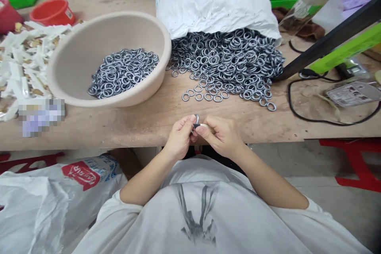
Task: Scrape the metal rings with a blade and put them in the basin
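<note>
Head view, centre: your left hand pinches a ring, your right hand a dark-tipped tool at it; handwork on this ring seems underway, calling for a steady hold. Beyond: bowl upper left, ring pile upper right.

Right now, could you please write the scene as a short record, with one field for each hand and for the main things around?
Left hand: the left hand pinches a grey ring
Right hand: the right hand holds a small dark-tipped tool at the ring; exact contact unclear
Bowl: beige bowl, partly filled with similar rings
Pile: loose rings at the mouth of a white sack
Surface: wooden table
</note>
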`<state>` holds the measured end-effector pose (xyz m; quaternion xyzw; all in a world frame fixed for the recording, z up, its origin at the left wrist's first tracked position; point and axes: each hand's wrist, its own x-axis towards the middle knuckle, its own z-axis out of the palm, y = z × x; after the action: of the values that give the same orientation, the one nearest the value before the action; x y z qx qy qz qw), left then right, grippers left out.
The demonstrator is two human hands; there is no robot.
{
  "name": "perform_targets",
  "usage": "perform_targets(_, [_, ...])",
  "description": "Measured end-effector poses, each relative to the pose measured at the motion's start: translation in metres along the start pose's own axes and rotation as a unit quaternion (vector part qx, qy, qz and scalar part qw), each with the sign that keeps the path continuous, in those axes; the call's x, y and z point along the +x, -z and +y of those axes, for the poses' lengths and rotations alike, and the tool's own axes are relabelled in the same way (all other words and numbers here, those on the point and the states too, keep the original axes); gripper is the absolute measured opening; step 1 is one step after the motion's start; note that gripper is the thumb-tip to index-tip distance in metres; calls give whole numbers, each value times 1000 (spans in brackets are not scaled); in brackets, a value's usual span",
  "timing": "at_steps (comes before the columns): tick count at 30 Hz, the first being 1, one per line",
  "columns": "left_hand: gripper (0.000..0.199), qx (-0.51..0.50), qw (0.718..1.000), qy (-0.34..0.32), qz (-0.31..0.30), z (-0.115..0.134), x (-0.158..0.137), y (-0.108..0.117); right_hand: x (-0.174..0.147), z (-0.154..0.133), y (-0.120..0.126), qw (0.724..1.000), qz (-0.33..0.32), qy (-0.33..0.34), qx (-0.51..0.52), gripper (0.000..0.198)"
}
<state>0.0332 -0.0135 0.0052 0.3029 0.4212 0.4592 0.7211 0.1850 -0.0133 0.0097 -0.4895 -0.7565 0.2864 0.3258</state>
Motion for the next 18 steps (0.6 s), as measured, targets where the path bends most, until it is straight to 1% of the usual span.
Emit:
perform_targets(1, [52,8,1000,1,-15,0,-2,1,3,5,0,1000,11,-15,3,49])
perform_targets(3, [53,21,998,8,-57,0,-7,4,15,15,2,997,51,-65,-10,50])
perform_targets(4, [53,24,997,12,-76,0,-10,7,24,20,2,993,72,-92,-29,49])
perform_targets(5, [53,25,996,15,-84,0,-12,10,33,24,2,989,80,-110,-59,45])
perform_targets(7, [50,24,997,18,-68,2,-13,18,55,26,-1,984,49,-103,-136,31])
perform_targets(8, [47,24,998,19,-51,3,-13,22,66,24,-5,981,21,-85,-176,28])
perform_targets(10, [38,20,999,19,-20,8,-12,32,86,19,-14,966,-41,-55,-248,31])
perform_targets(12, [29,5,1000,16,7,13,-10,40,101,13,-22,948,-88,-46,-301,28])
perform_targets(13, [26,-7,1000,15,19,16,-10,44,106,12,-25,942,-102,-48,-317,26])
perform_targets(14, [25,-21,999,16,31,19,-9,46,108,11,-27,939,-106,-50,-322,24])
perform_targets(15, [24,-35,998,20,38,21,-8,48,108,11,-26,943,-101,-50,-312,23])
perform_targets(16, [24,-51,997,28,41,23,-8,48,106,11,-24,953,-92,-50,-283,20])
perform_targets(17, [24,-65,996,37,39,24,-7,48,101,10,-20,969,-80,-52,-228,18])
perform_targets(18, [26,-75,996,46,33,25,-6,46,94,10,-16,986,-70,-56,-144,17])
